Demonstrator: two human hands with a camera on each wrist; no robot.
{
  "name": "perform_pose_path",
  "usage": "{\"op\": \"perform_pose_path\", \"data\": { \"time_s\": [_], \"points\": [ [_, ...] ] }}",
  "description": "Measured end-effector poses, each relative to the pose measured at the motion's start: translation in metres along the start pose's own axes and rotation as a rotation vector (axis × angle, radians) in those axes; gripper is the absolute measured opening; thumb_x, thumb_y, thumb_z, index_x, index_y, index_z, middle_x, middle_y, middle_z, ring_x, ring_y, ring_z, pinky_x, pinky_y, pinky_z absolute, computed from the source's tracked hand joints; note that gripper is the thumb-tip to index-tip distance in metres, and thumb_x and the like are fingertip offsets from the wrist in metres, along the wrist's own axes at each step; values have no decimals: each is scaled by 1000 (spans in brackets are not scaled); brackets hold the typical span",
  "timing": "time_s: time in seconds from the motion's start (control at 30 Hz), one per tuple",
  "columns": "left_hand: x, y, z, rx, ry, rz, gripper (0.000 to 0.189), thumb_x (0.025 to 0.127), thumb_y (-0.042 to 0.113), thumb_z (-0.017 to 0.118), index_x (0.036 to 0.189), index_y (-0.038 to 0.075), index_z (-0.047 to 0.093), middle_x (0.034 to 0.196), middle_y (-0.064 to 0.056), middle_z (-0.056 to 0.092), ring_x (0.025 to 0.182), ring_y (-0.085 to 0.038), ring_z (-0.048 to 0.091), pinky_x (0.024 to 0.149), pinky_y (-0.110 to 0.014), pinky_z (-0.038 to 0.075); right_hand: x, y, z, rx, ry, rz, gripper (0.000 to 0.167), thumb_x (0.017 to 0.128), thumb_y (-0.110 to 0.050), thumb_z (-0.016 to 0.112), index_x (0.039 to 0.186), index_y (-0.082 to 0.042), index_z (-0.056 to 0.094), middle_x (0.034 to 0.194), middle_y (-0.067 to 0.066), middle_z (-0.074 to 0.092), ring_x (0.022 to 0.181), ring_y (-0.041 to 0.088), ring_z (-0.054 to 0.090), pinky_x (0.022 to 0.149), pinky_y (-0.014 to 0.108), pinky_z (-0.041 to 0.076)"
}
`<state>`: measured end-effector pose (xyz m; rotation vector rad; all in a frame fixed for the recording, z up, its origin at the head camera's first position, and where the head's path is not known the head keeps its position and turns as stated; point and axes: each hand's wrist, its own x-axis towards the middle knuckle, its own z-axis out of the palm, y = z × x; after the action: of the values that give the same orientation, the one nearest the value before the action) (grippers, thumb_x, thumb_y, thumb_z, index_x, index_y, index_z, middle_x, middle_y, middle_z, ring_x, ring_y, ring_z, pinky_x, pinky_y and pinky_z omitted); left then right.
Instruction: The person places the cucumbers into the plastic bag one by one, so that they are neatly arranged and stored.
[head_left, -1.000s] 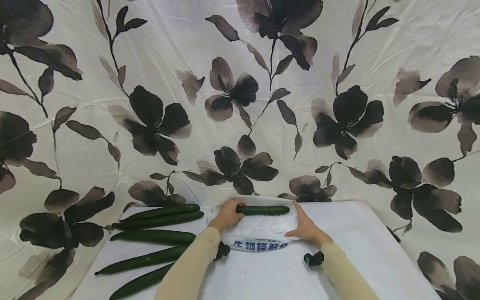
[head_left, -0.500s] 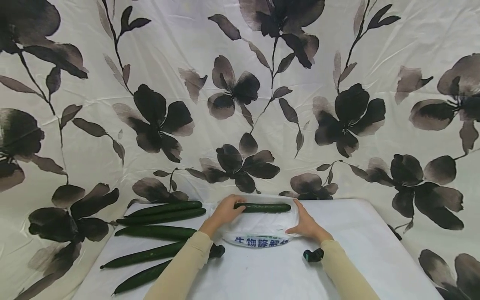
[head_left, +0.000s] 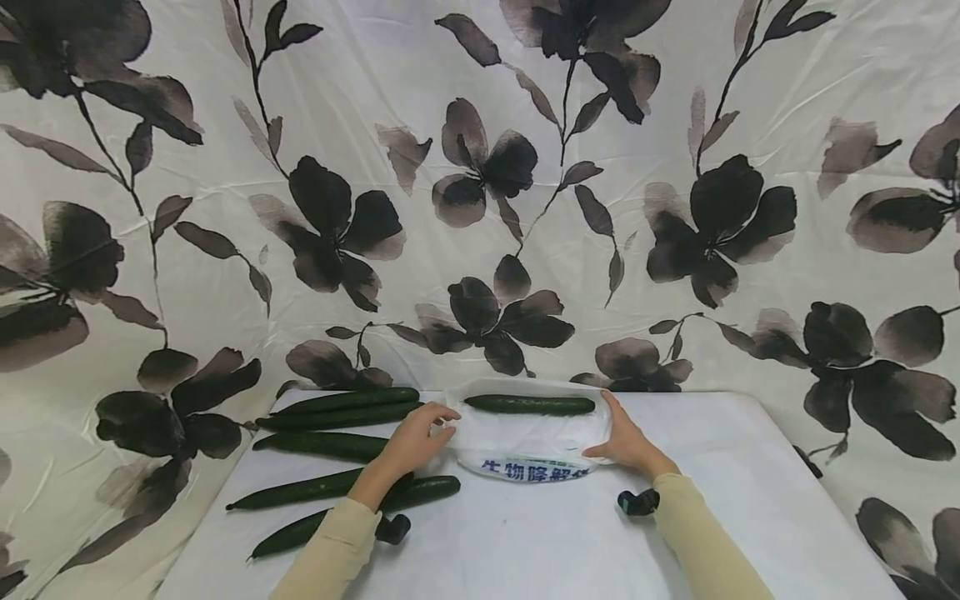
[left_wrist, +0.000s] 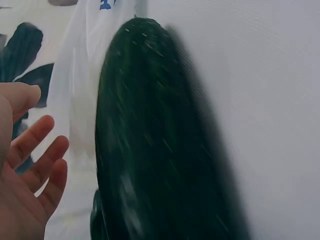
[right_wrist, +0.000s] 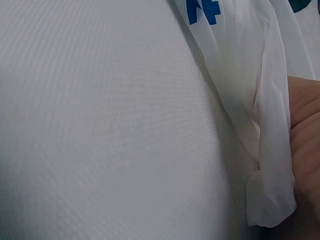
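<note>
A white plastic bag [head_left: 525, 468] with blue printed characters lies at the back middle of the table, one cucumber [head_left: 529, 405] resting lengthwise on its far part. My right hand [head_left: 628, 442] grips the bag's right edge, thumb toward me and fingers at the far side. In the right wrist view, folded film of the bag [right_wrist: 272, 125] hangs against the palm. My left hand [head_left: 420, 435] is off the bag's left side, holding nothing, its fingers loosely bent. Close up in the left wrist view, a large cucumber [left_wrist: 145, 125] lies beside that hand [left_wrist: 30, 165].
Several cucumbers lie on the left of the white table [head_left: 525, 550], such as one pair [head_left: 345, 408] at the back and another cucumber [head_left: 292, 533] nearer, partly behind my left forearm. A floral cloth [head_left: 480, 208] hangs behind the table.
My left hand has let go of the cucumber in the bag and moved left, toward the other cucumbers. My right hand stays at the bag's right edge. The head view has shifted slightly.
</note>
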<state>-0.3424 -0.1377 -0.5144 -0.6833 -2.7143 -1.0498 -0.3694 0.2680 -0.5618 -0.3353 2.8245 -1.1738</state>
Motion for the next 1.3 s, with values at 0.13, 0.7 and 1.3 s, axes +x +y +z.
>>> {"op": "perform_pose_path", "data": {
  "time_s": [0.13, 0.7, 1.3],
  "points": [
    [-21, -5, -10, 16, 15, 3, 22, 92, 17, 69, 114, 14, 71, 110, 5, 62, 100, -22, 60, 79, -41, 50, -2, 0, -3, -1, 1, 6, 132, 63, -38, 92, 155, -5, 4, 158, 25, 7, 142, 45, 12, 111, 59, 15],
    [-101, -23, -44, 86, 15, -86, 20, 91, 16, 71, 109, 25, 71, 107, 18, 59, 104, -13, 58, 79, -36, 50, 0, -3, -5, 18, 11, 9, 130, 64, -34, 92, 154, -2, 4, 155, 29, 12, 139, 49, 16, 110, 61, 16],
    [-147, -47, -58, 76, -144, -182, 41, 87, 31, 74, 126, 31, 63, 125, 10, 58, 122, -27, 52, 97, -54, 42, -4, 0, 2, 20, 44, 13, 129, 63, -35, 92, 154, -4, 6, 155, 27, 16, 139, 48, 20, 109, 61, 20]
  ]
}}
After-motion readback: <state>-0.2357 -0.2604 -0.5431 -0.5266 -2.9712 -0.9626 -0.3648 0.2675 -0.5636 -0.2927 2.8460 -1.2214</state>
